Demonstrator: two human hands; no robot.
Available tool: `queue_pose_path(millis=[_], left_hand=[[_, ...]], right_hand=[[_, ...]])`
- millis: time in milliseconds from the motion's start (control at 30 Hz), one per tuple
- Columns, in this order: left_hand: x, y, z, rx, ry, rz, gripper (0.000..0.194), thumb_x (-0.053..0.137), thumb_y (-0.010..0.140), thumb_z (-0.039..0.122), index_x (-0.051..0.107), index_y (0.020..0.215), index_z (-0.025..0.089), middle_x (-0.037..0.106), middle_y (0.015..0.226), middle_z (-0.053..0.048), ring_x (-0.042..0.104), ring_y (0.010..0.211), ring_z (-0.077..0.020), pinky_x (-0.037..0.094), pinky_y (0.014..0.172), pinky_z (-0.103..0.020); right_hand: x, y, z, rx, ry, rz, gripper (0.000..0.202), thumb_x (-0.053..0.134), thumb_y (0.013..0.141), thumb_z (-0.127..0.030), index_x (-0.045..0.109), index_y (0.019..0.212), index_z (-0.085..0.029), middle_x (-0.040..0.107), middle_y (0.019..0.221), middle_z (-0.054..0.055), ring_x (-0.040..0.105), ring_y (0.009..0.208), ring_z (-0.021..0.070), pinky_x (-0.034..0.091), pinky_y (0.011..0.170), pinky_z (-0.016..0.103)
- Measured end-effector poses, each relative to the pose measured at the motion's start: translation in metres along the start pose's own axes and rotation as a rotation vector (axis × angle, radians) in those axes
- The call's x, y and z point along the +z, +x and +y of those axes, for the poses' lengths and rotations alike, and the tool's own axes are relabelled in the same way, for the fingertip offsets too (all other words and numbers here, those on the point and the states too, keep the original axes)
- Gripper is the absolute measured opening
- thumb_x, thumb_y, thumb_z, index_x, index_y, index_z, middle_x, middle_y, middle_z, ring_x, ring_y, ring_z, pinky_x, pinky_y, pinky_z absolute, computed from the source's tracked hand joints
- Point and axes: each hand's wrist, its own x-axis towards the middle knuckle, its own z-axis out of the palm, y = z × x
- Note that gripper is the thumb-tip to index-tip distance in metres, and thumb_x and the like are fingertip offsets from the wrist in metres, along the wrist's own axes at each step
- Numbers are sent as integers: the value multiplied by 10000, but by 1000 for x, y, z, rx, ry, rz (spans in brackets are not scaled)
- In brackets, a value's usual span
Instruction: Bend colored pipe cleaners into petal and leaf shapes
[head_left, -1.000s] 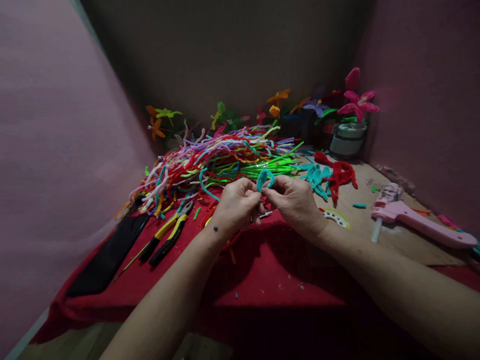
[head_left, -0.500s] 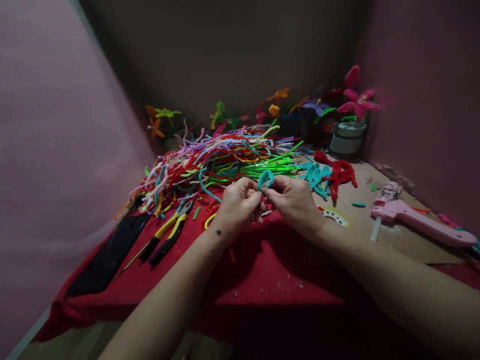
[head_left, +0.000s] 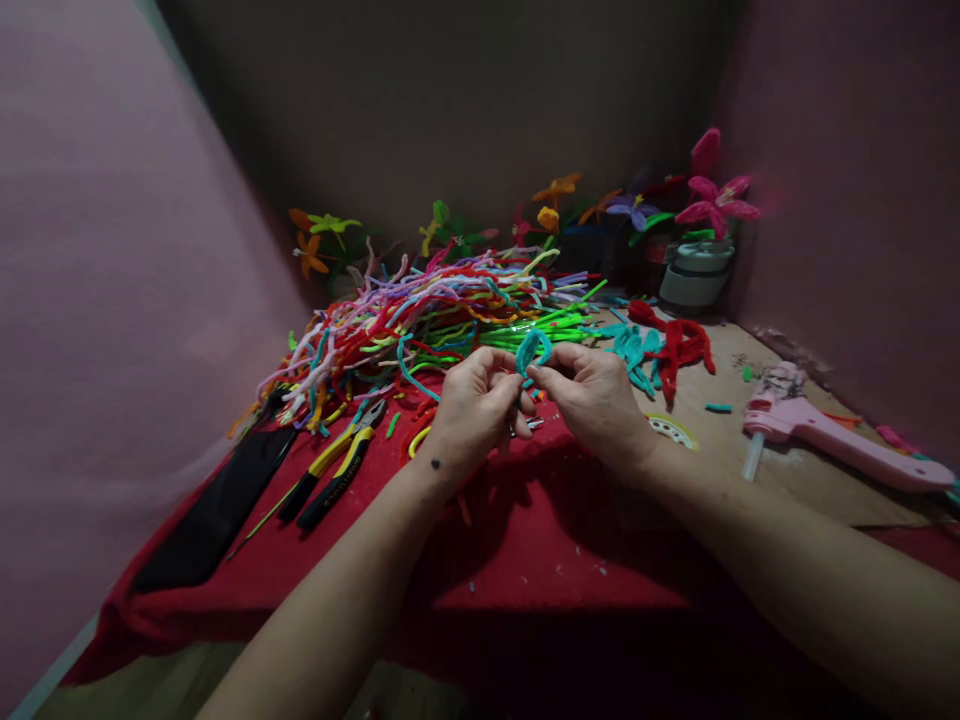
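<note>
A turquoise pipe-cleaner loop (head_left: 532, 353), fuzzy, rounded and standing open at its centre, is pinched at its lower edge between the fingertips of the left hand (head_left: 486, 408) and the right hand (head_left: 596, 400), above the red cloth (head_left: 555, 560) and in front of the pile of multicoloured pipe cleaners (head_left: 420, 310).

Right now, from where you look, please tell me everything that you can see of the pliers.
The pliers have a dark metallic head and two yellow-and-black handles, apparently plastic or rubber, with unreadable lettering on one grip. They lie on the red cloth, handles spread, head pointing away toward the pipe cleaner pile. Neither hand touches them. Whether the nearest pipe cleaners touch the head, I cannot tell.
</note>
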Motion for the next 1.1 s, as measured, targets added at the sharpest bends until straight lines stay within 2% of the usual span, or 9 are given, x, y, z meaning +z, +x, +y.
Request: queue_pose_path(millis=[100,200,300,367,533,700,933,1100], left_hand=[[3,-1,-1,7,-1,-2,89,485,767,150,436,841,159,570,533,45,527,333,-92,351,254,-146],[4,-1,-3,20,-10,-3,94,477,765,139,427,838,168,549,523,56,533,338,-103,357,249,-155],[4,0,-5,37,-7,7,99,486,761,144,423,832,173,535,515,63,543,351,-110,372,253,-163],[3,1,-6,59,21,39,90,492,761,153,429,822,171,533,514,63,539,348,-106,377,257,-163],[1,2,-6,78,80,91,70,487,761,155,441,813,167,544,534,56,530,343,-95,382,267,-163],[0,2,-6,52,11,45,94,519,749,170,470,829,160,547,541,51,544,360,-100,391,274,-165],[-3,5,-8,8,-120,-22,189,602,703,221,508,838,127,606,582,6,568,387,-117,436,297,-191],[-4,6,-6,-4,-122,-34,168,573,732,220,519,843,107,595,587,-1,583,412,-123,451,317,-201]], right_hand=[[2,-1,0,70,67,-23,196,544,733,-205,527,546,-148,482,506,-33,406,495,76,304,490,231],[4,0,-1,204,241,-66,190,566,710,-217,516,540,-148,490,481,-38,403,446,64,293,447,217],[4,1,-2,265,386,-131,203,580,696,-240,505,532,-147,513,479,-32,403,420,56,299,430,210],[3,1,-3,259,418,-146,213,580,703,-263,511,540,-144,530,495,-21,422,429,61,314,433,213],[1,2,-2,224,366,-37,223,582,720,-286,511,559,-148,511,487,-29,422,429,65,311,432,220],[1,4,0,281,449,-127,268,610,704,-269,467,511,-152,510,457,-30,406,405,55,287,418,213],[1,8,11,327,497,-234,202,627,696,-294,556,603,-129,563,514,-11,409,401,52,285,405,208],[-2,12,11,245,598,-156,191,656,679,-307,577,661,-134,550,541,-26,464,449,65,342,450,208]])
